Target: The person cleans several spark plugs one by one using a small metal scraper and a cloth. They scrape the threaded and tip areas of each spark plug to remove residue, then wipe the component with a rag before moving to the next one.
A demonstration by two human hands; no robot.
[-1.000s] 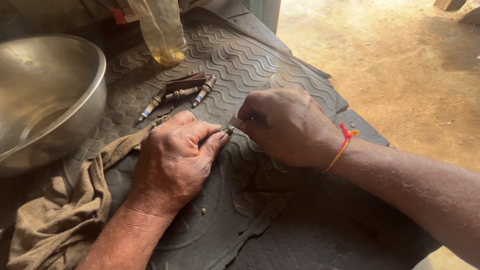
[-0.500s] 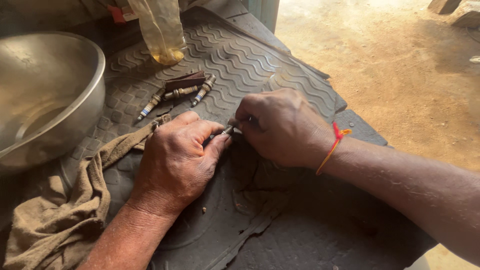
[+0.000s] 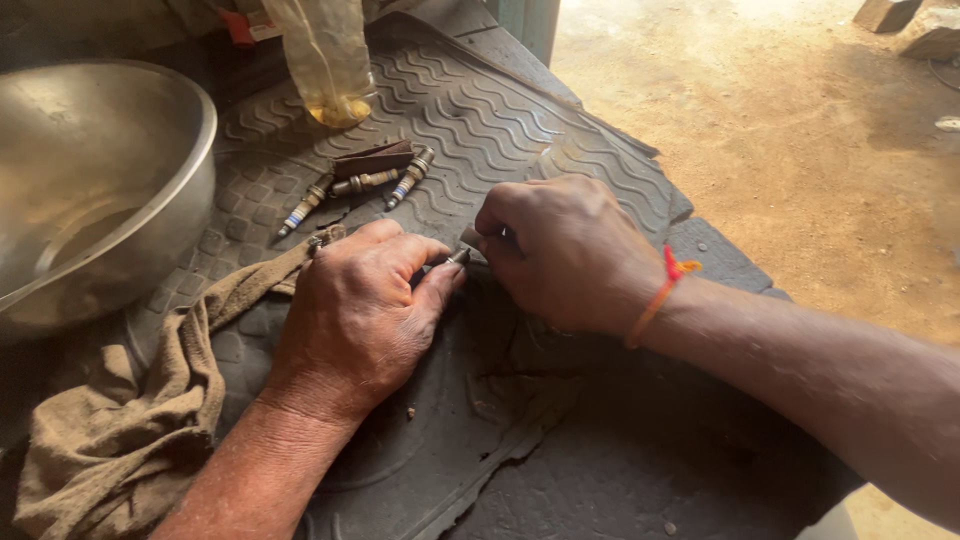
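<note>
**Both hands pinching small metal part on bench mat**

Head view: left hand (image 3: 360,310) and right hand (image 3: 565,250) meet, each grip clamped on a small metal part (image 3: 461,256). Underneath: ribbed rubber mat (image 3: 520,120), torn. Spark plugs (image 3: 355,185) just beyond the grip; steel bowl (image 3: 95,190) and rag (image 3: 130,420) left; dirt floor (image 3: 800,130) right.

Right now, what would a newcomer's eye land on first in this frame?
Two hands meet mid-frame over a dark ribbed rubber mat: the left hand and right hand pinch a small metal part between them. Spark plugs lie behind; a steel bowl sits far left above a brown rag.
</note>
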